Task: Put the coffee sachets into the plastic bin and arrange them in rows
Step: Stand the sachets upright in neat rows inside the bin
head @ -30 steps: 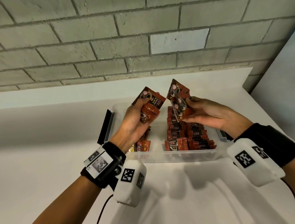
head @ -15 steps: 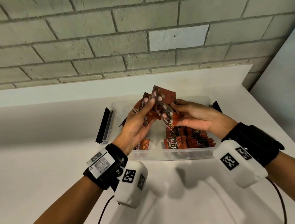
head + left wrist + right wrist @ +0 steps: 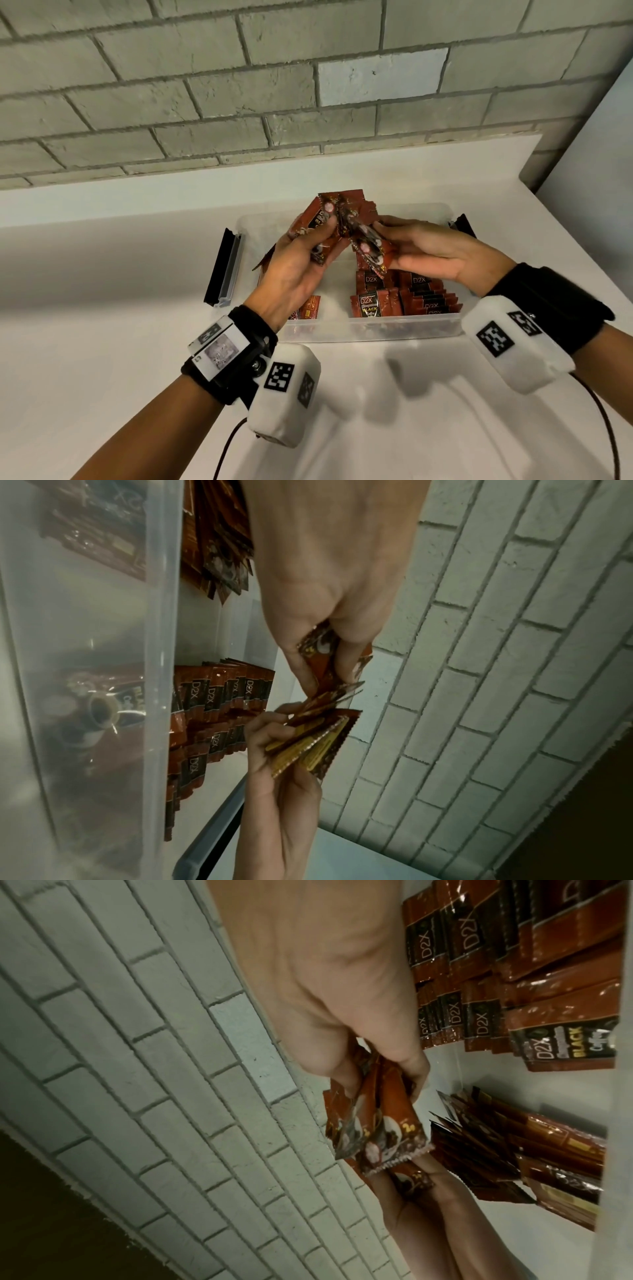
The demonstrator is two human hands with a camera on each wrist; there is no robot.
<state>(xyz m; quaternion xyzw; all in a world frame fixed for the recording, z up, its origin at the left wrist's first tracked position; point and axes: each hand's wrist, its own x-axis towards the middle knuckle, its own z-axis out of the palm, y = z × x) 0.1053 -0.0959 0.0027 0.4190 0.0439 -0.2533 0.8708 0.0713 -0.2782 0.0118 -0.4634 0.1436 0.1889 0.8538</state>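
Note:
Both hands hold brown-red coffee sachets above the clear plastic bin (image 3: 370,330). My left hand (image 3: 308,246) grips a small bunch of sachets (image 3: 317,222), seen between its fingers in the left wrist view (image 3: 322,656). My right hand (image 3: 407,245) pinches another bunch (image 3: 368,246), fanned out in the right wrist view (image 3: 373,1131). The two bunches touch at their tops. In the bin's right half, rows of sachets (image 3: 407,299) stand on edge. A few loose sachets (image 3: 308,306) lie in its left half, partly hidden by my left hand.
The bin stands on a white counter (image 3: 102,342) against a grey brick wall (image 3: 239,85). A black and clear lid clip (image 3: 224,270) sticks out at the bin's left end, and another (image 3: 462,224) at its right end. A white wall (image 3: 603,137) rises at right.
The two hands have come together from apart, so the bunches now meet. Both have lowered a little toward the bin.

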